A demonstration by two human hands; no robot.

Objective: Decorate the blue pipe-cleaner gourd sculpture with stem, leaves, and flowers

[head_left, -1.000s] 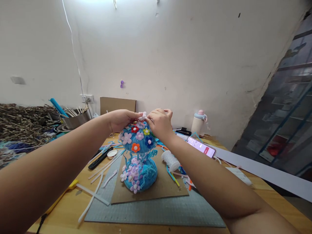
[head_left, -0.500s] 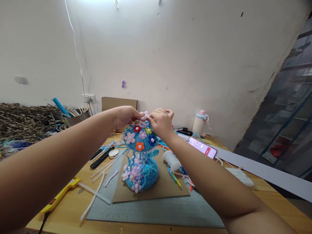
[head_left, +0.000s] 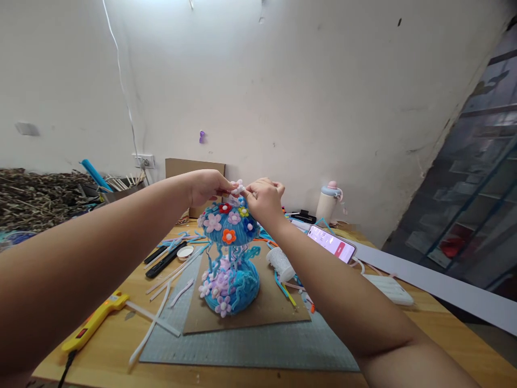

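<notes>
Above the top of a blue fuzzy jellyfish-like craft [head_left: 230, 231], my left hand [head_left: 205, 187] pinches a small white-pink pipe cleaner flower [head_left: 238, 187]. My right hand [head_left: 264, 200] is closed at the other side of that flower, thumb and finger pressed at its edge. Whether the flower touches the dome beneath cannot be made out. The dome carries several colourful flowers, such as an orange flower [head_left: 229, 236] and a pale pink one. Blue strands join it to a round blue base with pink flowers. The craft stands upright on a cardboard sheet [head_left: 270, 312].
A yellow glue gun [head_left: 95, 321] lies at the left, a black knife [head_left: 165, 260] and loose pipe cleaners nearer the craft. A spool of clear thread [head_left: 280, 264], a phone [head_left: 332, 242] and a bottle [head_left: 328, 202] are at the right. Under the cardboard is a cutting mat [head_left: 242, 350].
The whole view has shifted slightly, so everything sits a little further left and higher. Both hands keep their hold at the flower above the dome.
</notes>
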